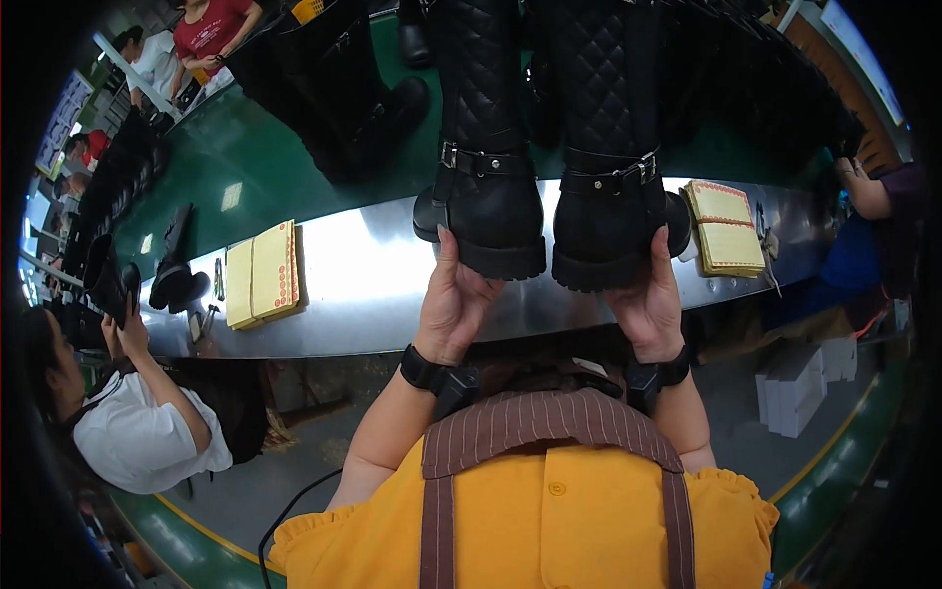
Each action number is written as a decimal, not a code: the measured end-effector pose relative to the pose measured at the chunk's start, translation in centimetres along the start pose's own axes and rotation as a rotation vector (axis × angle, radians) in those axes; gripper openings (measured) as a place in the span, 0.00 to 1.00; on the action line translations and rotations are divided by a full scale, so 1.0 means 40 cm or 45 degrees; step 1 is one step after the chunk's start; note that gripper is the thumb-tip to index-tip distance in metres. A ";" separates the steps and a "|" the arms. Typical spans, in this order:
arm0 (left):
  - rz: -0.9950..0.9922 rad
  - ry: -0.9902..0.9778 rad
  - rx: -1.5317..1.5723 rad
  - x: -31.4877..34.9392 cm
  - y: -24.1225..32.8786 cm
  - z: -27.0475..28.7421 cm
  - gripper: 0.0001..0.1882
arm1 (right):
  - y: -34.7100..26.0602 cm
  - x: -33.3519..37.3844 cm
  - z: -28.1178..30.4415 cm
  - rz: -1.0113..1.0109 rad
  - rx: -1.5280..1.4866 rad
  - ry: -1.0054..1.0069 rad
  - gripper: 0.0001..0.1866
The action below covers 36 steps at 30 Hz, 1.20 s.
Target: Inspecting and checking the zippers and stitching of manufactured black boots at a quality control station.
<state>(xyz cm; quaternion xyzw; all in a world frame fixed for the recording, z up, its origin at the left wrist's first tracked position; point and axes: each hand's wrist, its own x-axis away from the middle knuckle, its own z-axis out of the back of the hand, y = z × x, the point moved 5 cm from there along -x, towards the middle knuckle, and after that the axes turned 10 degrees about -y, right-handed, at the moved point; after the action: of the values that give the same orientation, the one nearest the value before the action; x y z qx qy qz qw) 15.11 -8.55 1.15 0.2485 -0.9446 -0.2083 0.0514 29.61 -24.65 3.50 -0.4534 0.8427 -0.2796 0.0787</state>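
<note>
A pair of tall black boots stands side by side before me, heels toward me, with quilted shafts and buckled ankle straps. My left hand (457, 299) grips the heel of the left boot (491, 206), thumb up along its outer side and fingers under the sole. In the same way my right hand (648, 299) holds the right boot (603, 211) at the heel. Both soles are at about the near part of the shiny metal strip; whether they rest on it or are lifted I cannot tell. The boot tops run out of the upper edge.
Bundles of yellow printed slips, one left (263, 275) and one right (724, 228), lie on the metal strip (368, 285). More black boots (339, 108) stand on the green belt (201, 191). A co-worker (147, 427) at left handles a boot; another's arm (863, 187) shows at right.
</note>
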 end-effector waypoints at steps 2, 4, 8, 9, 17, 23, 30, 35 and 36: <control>0.008 -0.008 -0.075 -0.002 -0.002 0.016 0.31 | -0.001 -0.001 -0.003 0.010 0.005 0.020 0.36; -0.006 -0.001 -0.099 -0.006 -0.001 0.021 0.31 | -0.001 -0.005 -0.006 0.019 0.010 0.040 0.36; -0.028 0.044 -0.159 -0.016 0.002 0.015 0.31 | -0.003 -0.014 -0.004 0.039 0.030 0.112 0.36; -0.030 0.041 -0.155 -0.019 0.002 0.012 0.31 | -0.005 -0.015 -0.002 0.046 0.049 0.128 0.36; -0.005 -0.020 -0.108 -0.014 -0.013 0.030 0.31 | 0.010 -0.002 0.022 0.027 0.138 0.041 0.35; -0.048 0.016 -0.196 -0.001 -0.004 0.020 0.33 | 0.007 0.008 0.025 0.071 0.115 0.051 0.36; -0.084 -0.031 -0.178 -0.008 -0.005 0.008 0.33 | -0.003 0.003 0.013 0.117 0.126 0.021 0.36; -0.090 -0.026 -0.183 0.004 -0.013 0.008 0.33 | 0.002 0.018 0.024 0.121 0.127 0.045 0.35; -0.084 -0.018 -0.182 0.001 -0.017 0.007 0.33 | 0.003 0.016 0.027 0.125 0.117 0.050 0.35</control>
<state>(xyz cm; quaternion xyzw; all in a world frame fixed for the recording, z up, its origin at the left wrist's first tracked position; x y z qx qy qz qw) 15.32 -9.01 0.60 0.2736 -0.9190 -0.2785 0.0555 29.58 -25.56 2.63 -0.4019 0.8514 -0.3228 0.0964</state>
